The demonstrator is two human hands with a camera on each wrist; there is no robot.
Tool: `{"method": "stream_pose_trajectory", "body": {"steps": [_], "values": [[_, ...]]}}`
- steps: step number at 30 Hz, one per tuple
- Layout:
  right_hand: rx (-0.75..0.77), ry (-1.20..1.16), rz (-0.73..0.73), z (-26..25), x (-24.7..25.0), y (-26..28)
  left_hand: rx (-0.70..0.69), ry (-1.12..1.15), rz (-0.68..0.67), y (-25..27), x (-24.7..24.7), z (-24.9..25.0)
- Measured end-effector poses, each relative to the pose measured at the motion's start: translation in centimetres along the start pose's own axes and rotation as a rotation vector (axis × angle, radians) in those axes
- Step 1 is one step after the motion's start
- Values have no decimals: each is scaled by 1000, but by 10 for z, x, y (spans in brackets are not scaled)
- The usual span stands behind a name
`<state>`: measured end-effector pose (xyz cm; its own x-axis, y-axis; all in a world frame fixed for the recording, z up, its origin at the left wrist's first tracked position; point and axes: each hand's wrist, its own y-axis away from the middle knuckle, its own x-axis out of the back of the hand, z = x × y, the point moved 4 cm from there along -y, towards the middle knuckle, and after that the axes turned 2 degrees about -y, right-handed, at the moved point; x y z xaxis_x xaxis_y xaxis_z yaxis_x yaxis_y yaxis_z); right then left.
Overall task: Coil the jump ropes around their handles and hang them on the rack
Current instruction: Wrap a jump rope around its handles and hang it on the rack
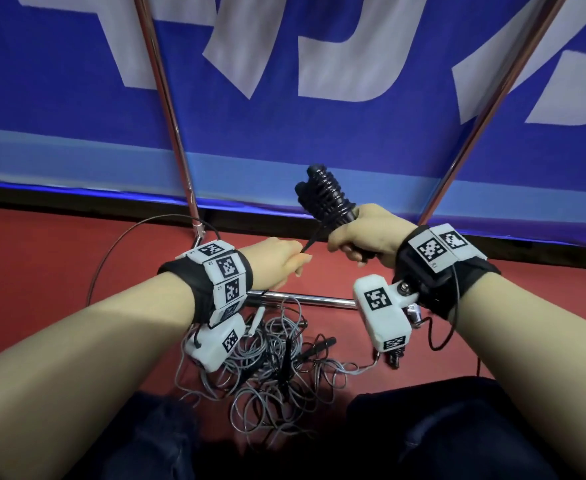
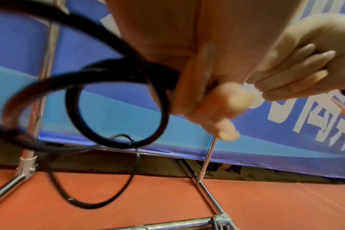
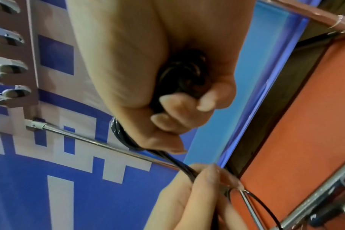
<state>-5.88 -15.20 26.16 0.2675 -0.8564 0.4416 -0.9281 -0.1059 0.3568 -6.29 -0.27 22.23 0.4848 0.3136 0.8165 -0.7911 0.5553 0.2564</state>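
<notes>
Black rope: thin, slick-looking cord, probably light and springy; it runs taut from the wound coils down to the left hand, then trails in a loose loop over the red floor.
Handles: two black handles held together, tilted up and to the left, their upper part already wrapped in tight turns; likely stiff and the sound place to grip, below the coils.
Handling: the cord would tend to spring off the turns, so tension near the coil looks necessary.
Right hand: fist closed round the lower part of the handles, wrist raised, knuckles up.
Left hand: thumb and fingers pinching the cord just beside the right fist, forearm level.
Grey ropes: tangled heap on the floor between the forearms, not yet coiled.
Rack: chrome poles rising before a blue banner; hooks show in the right wrist view.
</notes>
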Motion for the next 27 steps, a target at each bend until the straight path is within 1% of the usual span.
{"method": "stream_pose_trajectory", "body": {"steps": [2,5,8,10,14,15,16,18,21,23,25,27], "values": [[72,-54,-55,-5,-5,3,15,36,-29,1,1,-4],[125,-143,-156,-14,-15,9,51,163,-49,3,1,-7],[159,-165,-345,-23,-29,17,83,287,26,4,8,-9],[145,-94,-469,-23,-34,22,113,269,49,5,15,-12],[72,115,-684,-21,-37,30,152,96,-49,8,13,-24],[41,175,-727,-21,-39,32,175,100,-63,9,13,-27],[14,249,-763,-21,-41,34,171,99,-82,10,12,-27],[-41,426,-825,-18,-48,36,80,67,-84,10,16,-16],[-135,721,-843,-6,-61,36,-42,9,-50,13,19,5],[-181,858,-835,1,-70,34,-93,-79,-65,14,17,12],[-202,931,-777,5,-77,31,-96,-226,-46,14,15,14],[-224,954,-701,9,-79,24,-93,-314,-9,14,17,17]]}}
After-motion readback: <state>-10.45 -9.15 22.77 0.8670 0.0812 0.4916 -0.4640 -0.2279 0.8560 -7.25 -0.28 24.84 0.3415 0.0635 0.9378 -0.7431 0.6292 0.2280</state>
